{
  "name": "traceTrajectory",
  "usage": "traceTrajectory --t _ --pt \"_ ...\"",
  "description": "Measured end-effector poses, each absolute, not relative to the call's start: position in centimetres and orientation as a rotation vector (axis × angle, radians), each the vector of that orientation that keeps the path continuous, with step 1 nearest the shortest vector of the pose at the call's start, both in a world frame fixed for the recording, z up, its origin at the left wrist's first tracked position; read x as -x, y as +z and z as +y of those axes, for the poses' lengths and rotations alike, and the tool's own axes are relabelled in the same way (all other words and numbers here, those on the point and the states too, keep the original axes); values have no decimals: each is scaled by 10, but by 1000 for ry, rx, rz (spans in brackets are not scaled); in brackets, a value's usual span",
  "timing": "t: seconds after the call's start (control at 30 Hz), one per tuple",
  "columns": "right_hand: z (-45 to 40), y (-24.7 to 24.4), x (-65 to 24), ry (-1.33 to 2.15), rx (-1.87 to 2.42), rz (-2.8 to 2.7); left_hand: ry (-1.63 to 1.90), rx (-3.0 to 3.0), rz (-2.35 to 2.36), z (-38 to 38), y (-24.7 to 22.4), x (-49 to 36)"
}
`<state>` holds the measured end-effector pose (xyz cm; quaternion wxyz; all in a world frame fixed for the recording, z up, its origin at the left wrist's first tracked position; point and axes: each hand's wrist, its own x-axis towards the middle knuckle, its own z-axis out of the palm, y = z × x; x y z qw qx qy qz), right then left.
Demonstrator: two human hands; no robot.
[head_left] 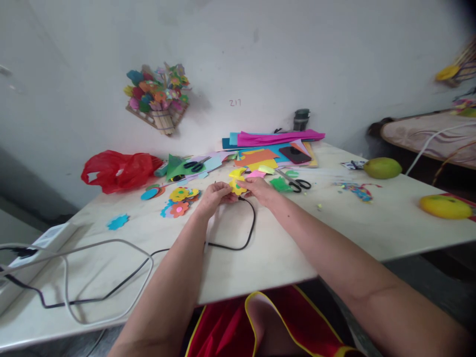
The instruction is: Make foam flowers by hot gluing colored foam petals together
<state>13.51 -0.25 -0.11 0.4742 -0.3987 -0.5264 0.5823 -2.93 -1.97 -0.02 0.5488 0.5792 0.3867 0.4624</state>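
Near the middle of the white table, my left hand [217, 195] and my right hand [259, 190] meet at a small yellow paper flower [238, 186] with a green centre. Fingers of both hands pinch its opposite edges. A black cable [252, 225] loops just below the hands. Yellow paper scraps [237, 173] and a pink piece [256, 174] lie right behind them. Left of my left hand rest a yellow flower [178, 194] and an orange flower with a pink centre [180, 209]. Green paper [280, 185] and black-handled scissors [299, 185] lie right of my right hand.
A red plastic bag [121, 171], a second pair of scissors [195, 165] and a phone [295, 154] on coloured sheets [256, 157] are farther back. A power strip [48, 243] with cables is at left. Mangoes [382, 168] lie at right; a blue flower [118, 221] sits at left.
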Motion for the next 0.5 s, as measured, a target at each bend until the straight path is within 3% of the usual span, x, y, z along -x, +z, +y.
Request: traceTrajectory --t 0.5 --pt "1 -2 -138 1368 959 -1229 1121 -1365 918 -18 0 29"
